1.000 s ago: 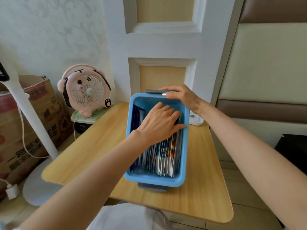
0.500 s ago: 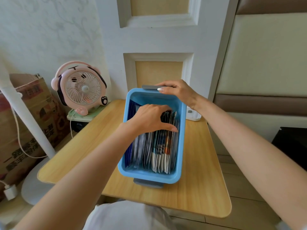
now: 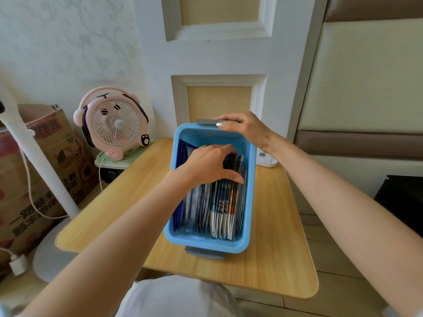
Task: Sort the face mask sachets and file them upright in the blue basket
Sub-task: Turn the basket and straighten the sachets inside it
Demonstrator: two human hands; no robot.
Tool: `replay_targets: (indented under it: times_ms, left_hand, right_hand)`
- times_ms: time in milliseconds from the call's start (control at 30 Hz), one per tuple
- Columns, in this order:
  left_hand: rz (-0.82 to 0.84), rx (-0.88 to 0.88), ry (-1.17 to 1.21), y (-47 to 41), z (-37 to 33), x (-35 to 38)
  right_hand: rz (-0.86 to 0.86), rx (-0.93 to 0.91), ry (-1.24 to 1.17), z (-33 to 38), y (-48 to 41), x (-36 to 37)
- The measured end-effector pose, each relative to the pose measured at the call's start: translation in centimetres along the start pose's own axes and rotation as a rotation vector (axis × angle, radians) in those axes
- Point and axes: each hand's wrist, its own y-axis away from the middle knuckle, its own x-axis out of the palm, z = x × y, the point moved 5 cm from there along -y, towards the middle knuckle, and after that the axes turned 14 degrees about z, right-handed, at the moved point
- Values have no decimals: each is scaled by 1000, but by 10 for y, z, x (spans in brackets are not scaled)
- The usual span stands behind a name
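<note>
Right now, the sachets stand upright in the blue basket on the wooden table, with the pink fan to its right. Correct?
No: the head view shows the pink fan to the left of the blue basket, not its right. The sachets do stand upright in the basket on the wooden table.

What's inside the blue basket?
Lots of face mask sachets stand upright in a row inside the blue basket. The left hand reaches in and covers the far ones, so those and the basket's bottom cannot be seen.
</note>
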Motion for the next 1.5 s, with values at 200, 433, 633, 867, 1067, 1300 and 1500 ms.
replay_targets:
  times_ms: [200, 433, 633, 867, 1067, 1300, 1500]
  left_hand:
    - [53, -6, -30, 3, 2, 0]
    - [-21, 55, -89, 0, -7, 0]
    - [-84, 55, -157, 6, -5, 6]
    - [-590, -116, -23, 48, -30, 72]
    - [-614, -245, -43, 51, -32, 72]
    - [-631, -419, 117, 54, -21, 88]
    - [-661, -447, 172, 65, -18, 93]
  right_hand:
    - [-12, 12, 4, 0, 0, -1]
    - [-23, 1, 2, 0, 2, 0]
    - [-29, 4, 10, 1, 2, 0]
    - [-44, 16, -9, -2, 0, -2]
    - [-64, 25, 79, -6, -3, -5]
    - [-79, 20, 80, -7, 0, -5]
    - [-82, 7, 73, -6, 1, -4]
